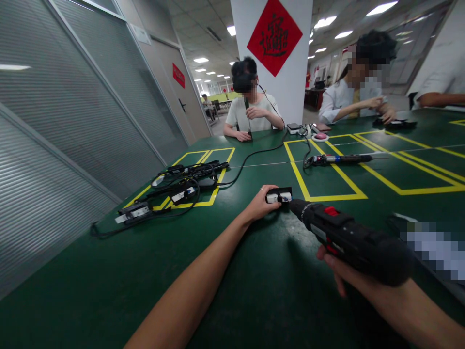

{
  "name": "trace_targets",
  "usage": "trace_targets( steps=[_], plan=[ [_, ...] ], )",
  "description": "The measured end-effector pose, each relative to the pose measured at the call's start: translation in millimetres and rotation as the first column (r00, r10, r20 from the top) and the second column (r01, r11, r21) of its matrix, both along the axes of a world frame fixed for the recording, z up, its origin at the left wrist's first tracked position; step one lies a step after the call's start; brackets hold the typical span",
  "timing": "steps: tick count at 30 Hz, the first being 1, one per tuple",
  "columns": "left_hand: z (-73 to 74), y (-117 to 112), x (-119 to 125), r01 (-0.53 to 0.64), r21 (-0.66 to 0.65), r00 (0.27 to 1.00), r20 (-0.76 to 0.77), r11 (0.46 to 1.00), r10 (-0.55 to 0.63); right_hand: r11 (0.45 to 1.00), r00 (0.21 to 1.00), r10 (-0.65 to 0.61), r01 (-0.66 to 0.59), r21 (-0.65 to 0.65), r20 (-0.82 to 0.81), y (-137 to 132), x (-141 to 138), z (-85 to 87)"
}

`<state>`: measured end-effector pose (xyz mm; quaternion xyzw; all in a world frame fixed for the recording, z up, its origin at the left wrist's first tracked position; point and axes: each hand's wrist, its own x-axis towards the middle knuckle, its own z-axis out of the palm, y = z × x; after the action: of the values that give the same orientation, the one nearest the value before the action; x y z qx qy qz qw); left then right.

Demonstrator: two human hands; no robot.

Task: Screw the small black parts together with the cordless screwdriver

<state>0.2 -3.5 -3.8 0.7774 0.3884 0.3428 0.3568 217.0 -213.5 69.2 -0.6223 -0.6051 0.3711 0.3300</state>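
My left hand [264, 202] is closed around the left end of a small black box with a white label [279, 197], held on the green table. Small dark wires or parts show on its near face. My right hand [348, 269] grips the handle of a black cordless drill [345, 232] with red switches. The drill points left, and its chuck end is right at the box's right end. Whether the bit touches the box I cannot tell. The drill's body hides part of my right hand.
Several black power adapters with cables [181, 186] lie at the left. A corded pen-like tool [334, 159] rests inside yellow tape [329, 198]. At the right edge is a blurred flat device [436, 252]. A person in a headset [250, 109] and another person [358, 99] sit across.
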Motion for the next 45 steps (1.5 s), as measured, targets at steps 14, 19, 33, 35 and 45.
trace_targets(
  steps=[14,19,33,35,45],
  plan=[
    [-1.1,0,-1,0.006,0.040,1.000,-0.026,0.999,-0.005,0.996,0.998,0.046,-0.048,-0.080,-0.031,1,0,2.5],
    [1.6,-1,-1,0.006,0.039,0.999,-0.041,0.999,-0.004,0.994,0.999,0.042,-0.044,-0.096,-0.021,1,0,4.3],
    [-1.0,0,1,-0.009,0.007,1.000,-0.007,1.000,0.009,0.998,0.993,-0.067,0.066,-0.019,-0.100,2,-2,-13.4],
    [-1.4,1,1,-0.008,0.010,1.000,-0.003,1.000,0.008,0.998,0.992,-0.062,0.061,-0.008,-0.110,2,-2,-11.3],
    [0.2,1,0,0.003,0.013,1.000,-0.008,1.000,-0.003,0.996,0.985,0.033,-0.018,-0.085,0.172,2,2,-0.2]
  ],
)
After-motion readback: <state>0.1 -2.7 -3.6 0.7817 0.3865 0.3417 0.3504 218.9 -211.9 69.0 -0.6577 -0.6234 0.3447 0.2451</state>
